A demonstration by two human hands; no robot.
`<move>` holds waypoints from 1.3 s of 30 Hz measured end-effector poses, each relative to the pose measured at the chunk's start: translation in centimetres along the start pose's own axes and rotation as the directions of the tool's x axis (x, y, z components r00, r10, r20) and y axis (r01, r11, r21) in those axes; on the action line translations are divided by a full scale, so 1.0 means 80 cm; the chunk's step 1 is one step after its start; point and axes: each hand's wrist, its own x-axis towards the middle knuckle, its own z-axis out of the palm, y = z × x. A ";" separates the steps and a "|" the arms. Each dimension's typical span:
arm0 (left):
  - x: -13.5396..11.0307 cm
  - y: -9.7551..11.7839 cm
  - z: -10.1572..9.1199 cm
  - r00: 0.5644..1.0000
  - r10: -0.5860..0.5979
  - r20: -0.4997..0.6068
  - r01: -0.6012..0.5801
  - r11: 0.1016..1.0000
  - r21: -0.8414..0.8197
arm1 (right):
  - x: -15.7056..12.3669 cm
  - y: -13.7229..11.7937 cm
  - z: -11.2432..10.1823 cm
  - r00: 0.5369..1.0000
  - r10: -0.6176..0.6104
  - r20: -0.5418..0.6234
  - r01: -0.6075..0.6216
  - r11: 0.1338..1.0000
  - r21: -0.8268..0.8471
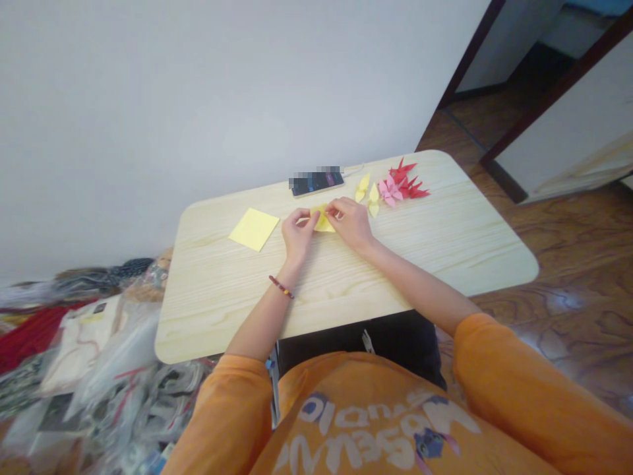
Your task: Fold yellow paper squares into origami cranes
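Between my two hands is a small piece of yellow origami paper (323, 223), partly folded and partly covered by fingers. My left hand (297, 232) pinches its left side, and a beaded bracelet circles that wrist. On the right side, my right hand (352, 223) grips the same paper with thumb and fingertips. A yellow square of paper (254, 229) lies flat to the left of my left hand. Just beyond my right hand are two yellow paper flowers (362, 187). Beside them sit a pink paper flower (390, 190) and red paper flowers (408, 183).
A phone (317, 183) with a lit screen and a white cable lies at the back of the light wooden table (420, 264), against the wall. Bags and clothes (99, 356) are piled at the left. A doorway and wooden floor (568, 244) are at the right.
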 end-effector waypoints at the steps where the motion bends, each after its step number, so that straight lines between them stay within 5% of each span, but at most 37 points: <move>1: 0.000 0.000 0.000 1.000 -0.007 -0.005 0.007 1.000 -0.003 | 0.000 0.000 0.000 1.000 -0.002 0.003 0.002 1.000 0.009; 10: -0.002 -0.001 0.007 0.988 -0.155 -0.002 0.152 0.972 -0.179 | 0.000 0.001 0.003 0.992 0.116 -0.051 -0.106 0.979 0.173; 15: -0.004 -0.002 0.009 0.992 -0.122 -0.018 0.118 0.981 -0.151 | 0.000 0.000 0.004 0.984 0.173 -0.040 -0.165 0.974 0.154; 25: -0.001 0.000 0.003 0.991 -0.112 -0.078 0.104 0.990 -0.091 | -0.004 -0.006 -0.001 1.000 0.003 0.022 -0.003 1.000 0.005; 28: 0.002 0.000 0.001 0.992 -0.103 -0.074 0.094 0.988 -0.120 | -0.004 -0.007 -0.001 1.000 0.018 0.010 -0.019 0.994 0.106; 33: 0.002 0.000 0.001 0.989 -0.133 -0.057 0.122 0.978 -0.167 | 0.000 0.003 0.004 0.978 0.208 -0.001 -0.195 0.916 0.350; 39: -0.001 0.005 0.002 0.990 -0.133 -0.050 0.125 0.983 -0.133 | 0.000 0.005 0.004 0.970 0.243 0.002 -0.228 0.907 0.353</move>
